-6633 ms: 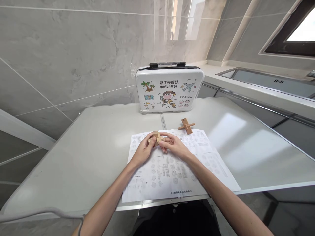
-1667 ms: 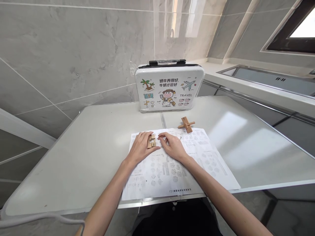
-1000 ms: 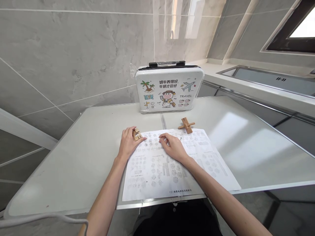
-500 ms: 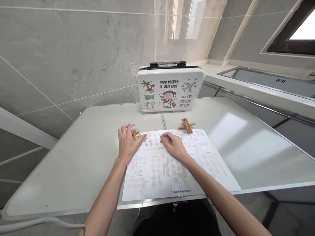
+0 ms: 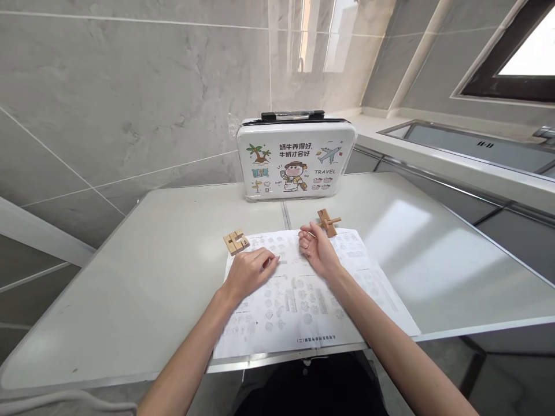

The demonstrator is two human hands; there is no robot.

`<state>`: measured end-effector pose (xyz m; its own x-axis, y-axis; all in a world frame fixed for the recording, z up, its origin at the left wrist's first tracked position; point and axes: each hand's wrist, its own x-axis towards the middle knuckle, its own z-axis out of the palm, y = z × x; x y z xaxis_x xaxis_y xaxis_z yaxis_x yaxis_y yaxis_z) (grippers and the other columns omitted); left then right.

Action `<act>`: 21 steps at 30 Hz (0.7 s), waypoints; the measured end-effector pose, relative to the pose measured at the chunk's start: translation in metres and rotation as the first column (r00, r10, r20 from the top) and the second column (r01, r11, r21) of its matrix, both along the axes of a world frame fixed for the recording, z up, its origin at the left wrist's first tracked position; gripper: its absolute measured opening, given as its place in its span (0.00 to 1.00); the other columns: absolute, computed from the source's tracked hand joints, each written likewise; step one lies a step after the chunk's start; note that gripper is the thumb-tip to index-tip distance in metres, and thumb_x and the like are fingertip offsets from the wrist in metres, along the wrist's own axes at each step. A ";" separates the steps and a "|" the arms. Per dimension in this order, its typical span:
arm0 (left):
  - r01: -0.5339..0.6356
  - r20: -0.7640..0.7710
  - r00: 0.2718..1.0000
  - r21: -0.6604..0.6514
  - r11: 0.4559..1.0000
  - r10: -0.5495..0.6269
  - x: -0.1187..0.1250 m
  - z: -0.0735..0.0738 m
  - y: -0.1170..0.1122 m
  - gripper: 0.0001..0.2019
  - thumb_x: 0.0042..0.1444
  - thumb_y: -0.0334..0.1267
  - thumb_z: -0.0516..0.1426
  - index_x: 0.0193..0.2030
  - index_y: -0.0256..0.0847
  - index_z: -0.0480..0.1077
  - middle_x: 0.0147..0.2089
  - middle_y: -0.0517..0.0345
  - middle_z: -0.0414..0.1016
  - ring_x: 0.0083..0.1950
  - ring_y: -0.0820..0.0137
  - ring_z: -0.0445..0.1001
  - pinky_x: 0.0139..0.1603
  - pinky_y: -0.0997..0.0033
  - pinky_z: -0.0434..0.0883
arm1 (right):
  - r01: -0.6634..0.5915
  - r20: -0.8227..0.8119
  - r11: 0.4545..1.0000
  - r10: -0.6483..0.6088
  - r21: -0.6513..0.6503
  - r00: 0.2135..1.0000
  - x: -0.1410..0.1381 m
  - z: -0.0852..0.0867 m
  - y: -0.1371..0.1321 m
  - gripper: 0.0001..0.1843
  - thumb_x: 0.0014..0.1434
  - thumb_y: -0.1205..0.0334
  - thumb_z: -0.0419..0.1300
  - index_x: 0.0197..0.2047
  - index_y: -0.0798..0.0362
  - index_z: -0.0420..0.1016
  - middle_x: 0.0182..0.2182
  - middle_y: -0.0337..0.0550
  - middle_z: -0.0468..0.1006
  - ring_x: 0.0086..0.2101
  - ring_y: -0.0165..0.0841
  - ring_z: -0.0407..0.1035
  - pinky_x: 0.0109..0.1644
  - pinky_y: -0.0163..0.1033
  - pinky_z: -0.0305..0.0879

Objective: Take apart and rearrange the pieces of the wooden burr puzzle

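Observation:
A light wooden puzzle block (image 5: 236,241) lies on the white table (image 5: 151,277) at the top left corner of a printed instruction sheet (image 5: 303,294). My left hand (image 5: 250,273) rests on the sheet just below that block, fingers loosely curled, holding nothing. My right hand (image 5: 315,249) hovers over the sheet's upper middle, fingers bent and apart, empty. A darker wooden cross-shaped puzzle (image 5: 328,222) sits just beyond my right fingertips, at the sheet's top edge.
A white illustrated case (image 5: 296,156) with a black handle stands upright at the table's far edge against the tiled wall. A counter with a sunken metal basin (image 5: 468,144) runs along the right. A grey cable (image 5: 65,398) crosses the bottom left corner.
My left hand set the light puzzle block down at the sheet's top left corner and drew back onto the paper. My right hand lifted and moved toward the cross-shaped puzzle.

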<state>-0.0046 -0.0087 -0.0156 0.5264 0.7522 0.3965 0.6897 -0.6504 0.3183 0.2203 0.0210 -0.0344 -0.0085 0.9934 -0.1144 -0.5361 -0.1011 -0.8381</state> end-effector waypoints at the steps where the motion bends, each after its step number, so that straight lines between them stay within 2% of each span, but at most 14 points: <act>1: 0.001 -0.004 1.000 -0.009 1.000 -0.001 0.000 0.000 0.000 0.18 0.74 0.45 0.50 0.34 0.44 0.72 0.29 0.58 0.77 0.27 0.70 0.73 0.30 0.67 0.64 | 0.011 -0.043 1.000 -0.011 0.000 0.999 0.002 0.000 0.001 0.23 0.62 0.37 0.64 0.36 0.48 0.70 0.27 0.37 0.72 0.20 0.28 0.61 0.17 0.33 0.56; 5: 0.010 0.004 1.000 -0.018 1.000 -0.010 0.001 0.000 -0.001 0.18 0.74 0.45 0.50 0.34 0.44 0.72 0.29 0.58 0.77 0.27 0.70 0.72 0.30 0.68 0.63 | 0.067 -0.198 0.998 -0.065 0.000 0.978 0.012 0.000 0.004 0.21 0.67 0.38 0.60 0.37 0.48 0.71 0.26 0.36 0.69 0.19 0.27 0.57 0.16 0.32 0.58; 9: 0.029 0.022 0.999 -0.003 1.000 -0.029 0.002 0.001 -0.001 0.17 0.73 0.43 0.50 0.34 0.43 0.72 0.28 0.59 0.76 0.26 0.71 0.71 0.29 0.69 0.62 | 0.090 -0.344 0.994 -0.106 -0.061 0.933 0.018 0.002 0.004 0.16 0.71 0.47 0.58 0.36 0.49 0.69 0.25 0.35 0.67 0.18 0.25 0.54 0.14 0.29 0.57; 13: 0.059 0.050 0.997 0.042 0.997 -0.061 0.001 -0.003 0.001 0.16 0.73 0.41 0.52 0.34 0.42 0.72 0.27 0.61 0.75 0.25 0.73 0.69 0.28 0.71 0.61 | 0.091 -0.466 0.993 -0.116 -0.076 0.877 0.020 -0.002 0.006 0.13 0.69 0.55 0.65 0.36 0.48 0.67 0.25 0.31 0.65 0.18 0.21 0.54 0.16 0.25 0.58; 16: 0.068 0.076 0.994 0.065 0.996 -0.073 0.000 -0.006 0.002 0.15 0.73 0.40 0.54 0.33 0.41 0.71 0.27 0.62 0.75 0.24 0.74 0.68 0.27 0.71 0.59 | 0.104 -0.444 0.992 -0.124 -0.069 0.887 0.020 -0.006 0.008 0.17 0.64 0.55 0.71 0.36 0.48 0.66 0.25 0.29 0.65 0.18 0.20 0.55 0.16 0.24 0.58; 19: 0.033 0.116 0.993 0.050 0.998 -0.039 0.002 -0.004 0.001 0.14 0.72 0.40 0.55 0.33 0.41 0.71 0.26 0.63 0.73 0.24 0.74 0.66 0.27 0.71 0.60 | 0.096 -0.318 0.994 -0.105 -0.046 0.942 0.016 -0.005 0.007 0.19 0.61 0.50 0.73 0.35 0.48 0.67 0.23 0.29 0.63 0.18 0.21 0.55 0.16 0.26 0.56; 21: -0.026 0.173 0.985 0.002 1.000 0.025 0.003 -0.002 -0.001 0.14 0.72 0.41 0.55 0.33 0.42 0.72 0.26 0.63 0.72 0.25 0.73 0.66 0.29 0.70 0.62 | 0.064 -0.208 0.998 -0.068 -0.024 0.976 0.011 -0.002 0.004 0.20 0.59 0.46 0.73 0.35 0.49 0.69 0.22 0.30 0.64 0.18 0.22 0.56 0.16 0.27 0.54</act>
<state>-0.0011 -0.0094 -0.0177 0.4301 0.7626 0.4832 0.6408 -0.6349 0.4316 0.2311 0.0249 -0.0364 0.0315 0.9905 -0.1340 -0.7051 -0.0731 -0.7053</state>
